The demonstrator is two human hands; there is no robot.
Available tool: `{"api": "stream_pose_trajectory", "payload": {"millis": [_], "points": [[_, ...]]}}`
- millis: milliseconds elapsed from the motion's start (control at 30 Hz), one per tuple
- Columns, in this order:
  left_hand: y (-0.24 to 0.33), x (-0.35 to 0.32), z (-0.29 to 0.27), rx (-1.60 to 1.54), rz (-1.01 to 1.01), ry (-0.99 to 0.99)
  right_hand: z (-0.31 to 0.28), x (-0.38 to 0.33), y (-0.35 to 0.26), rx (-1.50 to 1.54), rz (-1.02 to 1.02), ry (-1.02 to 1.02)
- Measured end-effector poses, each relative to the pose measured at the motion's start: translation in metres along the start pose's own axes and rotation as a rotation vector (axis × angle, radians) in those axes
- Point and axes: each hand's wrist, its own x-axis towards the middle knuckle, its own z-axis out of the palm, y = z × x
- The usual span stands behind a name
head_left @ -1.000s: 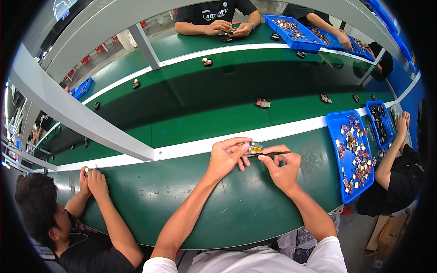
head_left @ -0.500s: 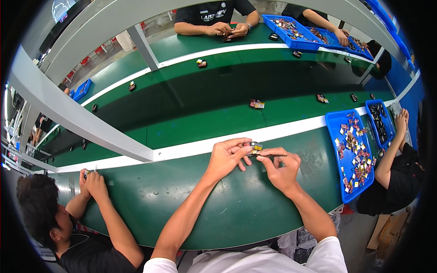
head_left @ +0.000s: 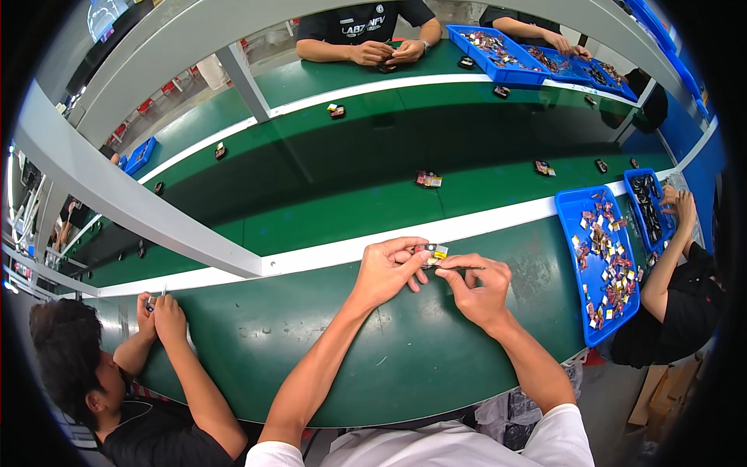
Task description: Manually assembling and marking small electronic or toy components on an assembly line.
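My left hand (head_left: 383,272) pinches a small dark device (head_left: 433,250) with a yellow-and-white label, holding it just above the green worktop (head_left: 311,335). Between the thumb and fingers of my right hand (head_left: 484,292) is a thin dark tool (head_left: 471,268), which looks like tweezers. Its tip reaches the lower side of the device, close to my left fingertips. My fingers hide much of the device, and the exact contact cannot be made out.
To my right lies a blue tray (head_left: 571,205) of small labelled, wired parts; beside it is a narrower blue tray (head_left: 628,185) of black pieces. Ahead, beyond a white rail (head_left: 498,219), runs a green conveyor (head_left: 334,206) carrying scattered devices. Grey frame bars arch overhead. Co-workers sit left, right and opposite.
Devices on the conveyor have shifted slightly left. My right hand and the tool have moved very slightly; my left hand stays put. The right-hand co-worker's hands have shifted over the narrower tray.
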Motion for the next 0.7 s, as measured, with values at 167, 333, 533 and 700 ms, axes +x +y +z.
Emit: {"api": "stream_pose_trajectory", "payload": {"millis": [167,333,533,700], "points": [[-0.003,0.0,0.0,0.022,0.014,-0.007,0.004,-0.001,-0.002,0.006,0.018,0.028],[-0.005,0.001,-0.001,0.088,0.016,-0.01,0.004,-0.004,0.002,0.005,0.002,0.019],[-0.006,0.0,0.0,0.131,0.041,0.009,0.007,-0.004,0.003,0.004,-0.042,0.023],[-0.006,0.014,-0.007,0.141,0.056,0.115,0.004,0.001,0.001,0.01,-0.027,0.089]]}}
